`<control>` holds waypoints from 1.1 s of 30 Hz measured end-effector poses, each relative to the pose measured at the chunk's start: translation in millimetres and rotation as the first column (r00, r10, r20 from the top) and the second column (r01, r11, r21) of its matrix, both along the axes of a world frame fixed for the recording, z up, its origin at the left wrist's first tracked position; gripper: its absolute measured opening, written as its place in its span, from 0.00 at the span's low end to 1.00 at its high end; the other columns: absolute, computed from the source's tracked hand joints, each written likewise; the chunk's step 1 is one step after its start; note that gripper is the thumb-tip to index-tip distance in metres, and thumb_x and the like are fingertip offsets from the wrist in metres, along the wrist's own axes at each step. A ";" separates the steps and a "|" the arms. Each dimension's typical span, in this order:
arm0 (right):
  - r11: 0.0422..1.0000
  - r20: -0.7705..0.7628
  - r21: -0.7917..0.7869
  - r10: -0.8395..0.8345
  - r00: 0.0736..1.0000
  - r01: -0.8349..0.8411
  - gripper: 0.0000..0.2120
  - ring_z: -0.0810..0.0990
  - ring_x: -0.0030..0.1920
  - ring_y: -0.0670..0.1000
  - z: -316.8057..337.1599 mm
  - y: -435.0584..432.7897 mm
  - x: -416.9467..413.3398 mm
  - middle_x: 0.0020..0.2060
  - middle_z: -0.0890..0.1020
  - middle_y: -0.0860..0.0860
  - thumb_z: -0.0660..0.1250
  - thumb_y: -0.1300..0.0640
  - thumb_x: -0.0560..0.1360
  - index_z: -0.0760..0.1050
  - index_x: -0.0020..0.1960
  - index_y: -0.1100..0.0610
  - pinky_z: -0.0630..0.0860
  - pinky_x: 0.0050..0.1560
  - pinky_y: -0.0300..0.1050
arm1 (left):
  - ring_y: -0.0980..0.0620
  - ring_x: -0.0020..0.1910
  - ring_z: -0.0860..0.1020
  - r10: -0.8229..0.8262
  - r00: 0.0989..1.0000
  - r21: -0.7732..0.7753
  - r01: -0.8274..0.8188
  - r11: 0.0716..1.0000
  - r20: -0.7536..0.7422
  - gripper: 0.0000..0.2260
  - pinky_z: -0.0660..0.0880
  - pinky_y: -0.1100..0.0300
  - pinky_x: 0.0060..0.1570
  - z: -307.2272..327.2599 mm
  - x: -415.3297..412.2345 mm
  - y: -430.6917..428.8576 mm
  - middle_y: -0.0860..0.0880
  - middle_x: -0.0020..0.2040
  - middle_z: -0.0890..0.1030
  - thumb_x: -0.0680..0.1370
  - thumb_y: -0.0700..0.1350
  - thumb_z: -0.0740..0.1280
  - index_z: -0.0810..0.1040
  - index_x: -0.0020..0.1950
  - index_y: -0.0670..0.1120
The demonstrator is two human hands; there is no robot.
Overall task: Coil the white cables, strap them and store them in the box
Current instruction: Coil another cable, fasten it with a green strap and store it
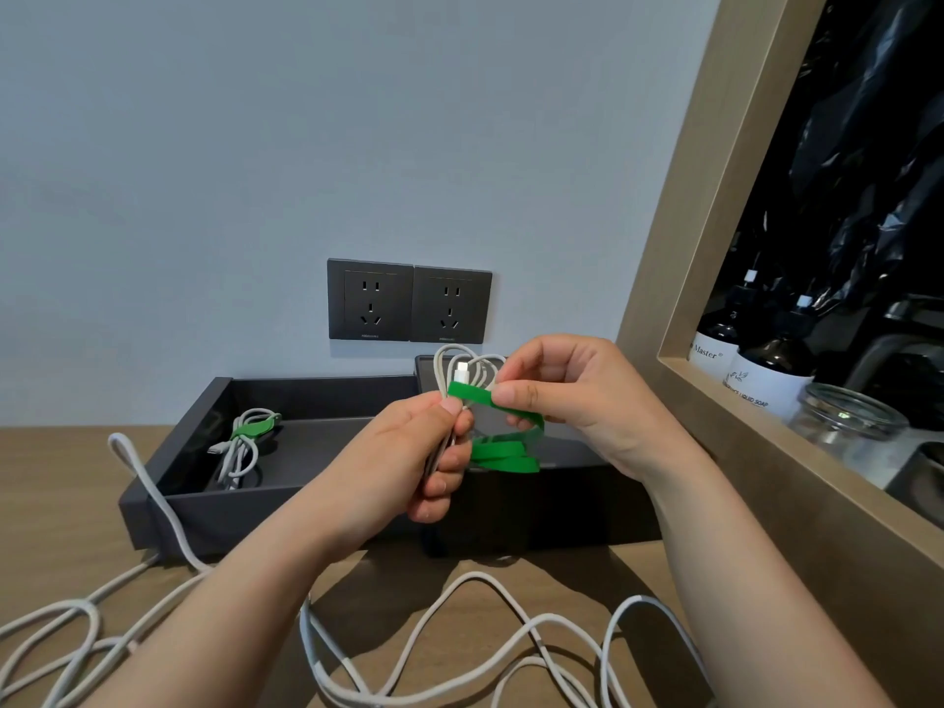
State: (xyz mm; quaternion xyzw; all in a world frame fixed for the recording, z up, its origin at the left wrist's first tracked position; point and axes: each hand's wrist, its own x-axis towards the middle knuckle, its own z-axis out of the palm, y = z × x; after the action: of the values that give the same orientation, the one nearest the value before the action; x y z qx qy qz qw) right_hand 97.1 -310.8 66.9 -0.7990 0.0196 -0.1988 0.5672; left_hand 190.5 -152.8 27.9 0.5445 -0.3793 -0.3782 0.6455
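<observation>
Loose cables (163, 511); coil (462, 370) in left hand (408, 452); strap (503, 454)

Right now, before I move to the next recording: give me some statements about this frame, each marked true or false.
1. A strapped cable already lies in the box. True.
2. The left hand holds a coiled cable. True.
3. The right hand rests idle on the table. False: it pinches the green strap at the coil.
4. No cables remain outside the box. False: loose white cables lie on the table.
5. A plug sits in the wall sockets. False: both are empty.
</observation>
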 end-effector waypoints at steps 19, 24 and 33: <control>1.000 0.006 -0.006 -0.010 1.000 0.010 0.10 0.81 0.32 0.48 1.3 4.7 2.0 0.33 0.82 0.56 0.74 0.69 0.68 0.74 0.38 0.60 0.78 0.33 0.38 | 0.56 0.23 0.59 0.126 0.989 0.044 -0.123 0.991 -0.083 0.16 0.57 0.67 0.23 2.8 -5.2 -6.0 0.50 0.28 0.64 0.83 0.48 0.52 0.66 0.36 0.45; 1.000 -0.068 0.009 0.010 0.998 -0.009 0.07 0.81 0.31 0.47 1.1 -0.3 0.0 0.33 0.83 0.55 0.72 0.69 0.70 0.76 0.45 0.62 0.79 0.34 0.37 | 0.56 0.24 0.59 0.173 0.981 -0.044 -0.177 0.983 -0.083 0.15 0.57 0.67 0.22 1.8 -3.4 -7.6 0.49 0.29 0.65 0.83 0.46 0.52 0.67 0.38 0.44; 0.982 -0.203 -0.168 -0.125 0.971 0.091 0.08 0.74 0.27 0.45 -1.0 -11.5 -5.3 0.31 0.83 0.51 0.73 0.53 0.72 0.84 0.43 0.59 0.72 0.31 0.37 | 0.55 0.25 0.60 0.152 0.983 -0.123 -0.165 0.979 -0.103 0.16 0.58 0.66 0.21 0.2 2.4 -2.4 0.49 0.30 0.65 0.83 0.47 0.51 0.67 0.38 0.43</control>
State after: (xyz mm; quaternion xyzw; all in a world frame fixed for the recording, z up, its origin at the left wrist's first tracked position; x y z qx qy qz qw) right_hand 91.8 -322.2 65.9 -0.8558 0.1082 -0.1437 0.4851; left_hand 192.9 -155.1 28.1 0.5112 -0.3283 -0.3247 0.7249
